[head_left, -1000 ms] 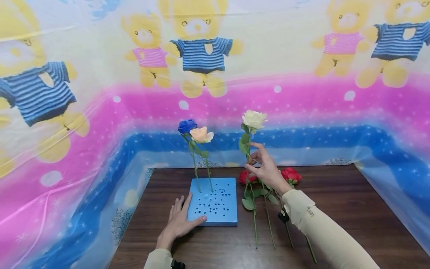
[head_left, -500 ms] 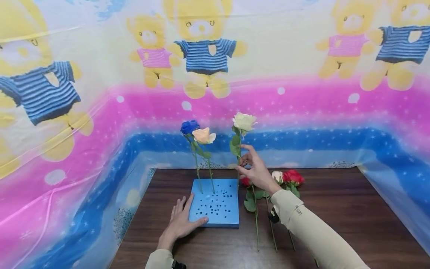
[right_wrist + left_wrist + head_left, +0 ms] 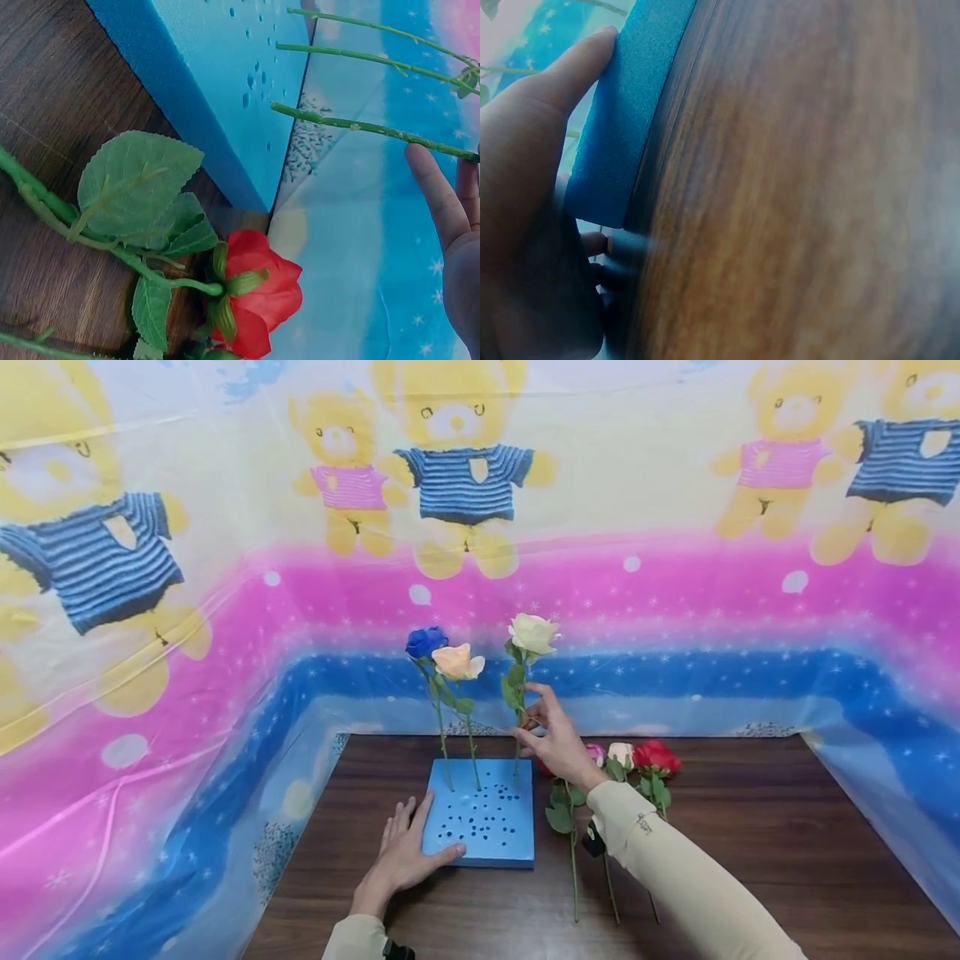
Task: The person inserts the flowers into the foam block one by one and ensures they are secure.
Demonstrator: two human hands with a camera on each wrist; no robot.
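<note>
My right hand (image 3: 558, 747) pinches the green stem of a white rose (image 3: 534, 633), held upright above the back right part of a blue foam block (image 3: 480, 853). In the right wrist view the cut end of that stem (image 3: 341, 123) is close to the block's pitted face; I cannot tell whether it touches. A blue rose (image 3: 426, 642) and a peach rose (image 3: 457, 662) stand in the block's back left part. My left hand (image 3: 405, 853) rests against the block's left side, its thumb on the front left of the top and its fingers spread.
Several roses lie right of the block on the dark wooden table (image 3: 360, 793). Among them are a red rose (image 3: 656, 757) and a pale one (image 3: 621, 755), partly behind my right arm. A bear-print cloth (image 3: 637, 610) hangs behind the table.
My right hand has carried the white rose leftward and slightly down, from above the lying roses to over the block. My left hand has kept its place on the block.
</note>
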